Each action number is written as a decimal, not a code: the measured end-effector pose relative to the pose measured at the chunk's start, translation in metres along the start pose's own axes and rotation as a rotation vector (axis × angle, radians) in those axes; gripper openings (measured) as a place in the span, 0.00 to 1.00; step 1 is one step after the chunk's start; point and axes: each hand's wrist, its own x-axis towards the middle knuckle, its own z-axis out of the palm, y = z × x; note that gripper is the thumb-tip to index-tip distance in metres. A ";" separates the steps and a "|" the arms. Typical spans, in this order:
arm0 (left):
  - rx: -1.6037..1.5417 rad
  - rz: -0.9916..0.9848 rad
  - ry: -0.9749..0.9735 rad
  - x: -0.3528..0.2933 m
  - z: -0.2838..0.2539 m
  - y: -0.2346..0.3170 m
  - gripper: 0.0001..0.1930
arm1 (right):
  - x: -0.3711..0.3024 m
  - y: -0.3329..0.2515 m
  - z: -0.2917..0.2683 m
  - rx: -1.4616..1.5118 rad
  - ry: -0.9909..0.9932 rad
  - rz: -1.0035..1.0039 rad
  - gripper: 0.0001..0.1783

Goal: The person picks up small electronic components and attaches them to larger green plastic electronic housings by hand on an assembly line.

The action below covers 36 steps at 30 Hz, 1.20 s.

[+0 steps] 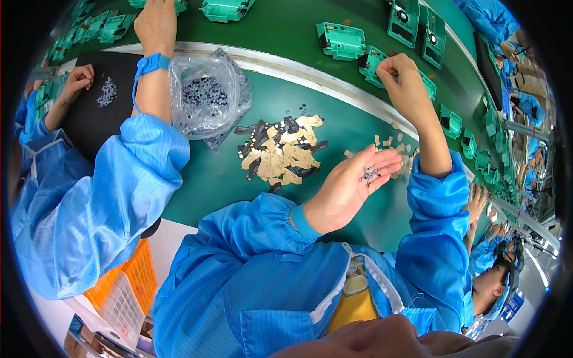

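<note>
My left hand (352, 186) is palm up, loosely cupped, holding a few small grey-blue pieces (370, 174) on its fingers. Further right and away, my right hand (401, 74) has thumb and forefinger pinched over a green plastic housing (373, 64) on the belt. Whatever is between those fingertips is too small to make out. Left of my left hand lies a loose heap of tan paper-like pieces and black strips (289, 152). Small tan squares (388, 142) are scattered beyond my left fingertips, partly hidden by my right forearm.
A clear plastic bag (206, 98) of small dark pieces stands near a co-worker's forearm (154, 89) with a blue wristband. A pale rail (310, 77) divides the green table from the belt (286, 30), which carries several green housings. Another person's hand (76, 83) rests by a black mat (113, 125).
</note>
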 end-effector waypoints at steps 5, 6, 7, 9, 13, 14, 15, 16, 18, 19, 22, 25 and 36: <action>-0.003 0.002 -0.008 0.001 -0.001 0.000 0.29 | 0.005 0.003 0.005 -0.063 -0.008 -0.069 0.06; -0.005 0.001 -0.008 0.001 -0.001 0.000 0.29 | 0.007 0.003 0.007 -0.088 -0.009 -0.094 0.06; -0.006 0.002 -0.006 0.001 -0.001 0.000 0.29 | 0.009 0.004 0.008 -0.087 -0.011 -0.095 0.06; -0.011 -0.003 0.006 0.001 0.000 -0.001 0.29 | 0.012 0.005 0.009 -0.156 -0.023 -0.127 0.06; 0.005 0.001 -0.023 0.002 0.000 -0.001 0.29 | 0.011 0.004 0.007 -0.216 -0.004 -0.105 0.07; -0.037 0.018 -0.011 0.003 0.000 0.000 0.29 | 0.007 0.000 0.006 -0.184 0.033 -0.088 0.07; -0.080 0.036 0.003 0.004 -0.001 0.001 0.29 | 0.003 -0.006 0.004 -0.149 0.069 -0.073 0.07; -0.095 0.048 0.005 0.004 -0.002 0.002 0.29 | -0.004 -0.013 -0.001 -0.150 0.080 -0.065 0.07; -0.091 0.068 0.017 0.005 -0.002 0.003 0.30 | -0.026 -0.027 -0.015 0.061 0.160 -0.015 0.07; -0.096 0.106 0.038 0.006 -0.003 0.003 0.30 | -0.040 -0.032 -0.022 0.063 0.166 -0.013 0.07; -0.107 0.104 0.043 0.004 -0.002 0.003 0.30 | -0.092 -0.042 -0.043 0.211 0.034 -0.003 0.06; -0.078 0.084 0.065 0.005 -0.001 -0.001 0.31 | -0.129 -0.048 -0.043 0.205 0.024 -0.018 0.06; 0.063 0.087 0.002 0.006 -0.001 -0.004 0.33 | -0.145 -0.052 -0.030 0.103 0.031 -0.009 0.04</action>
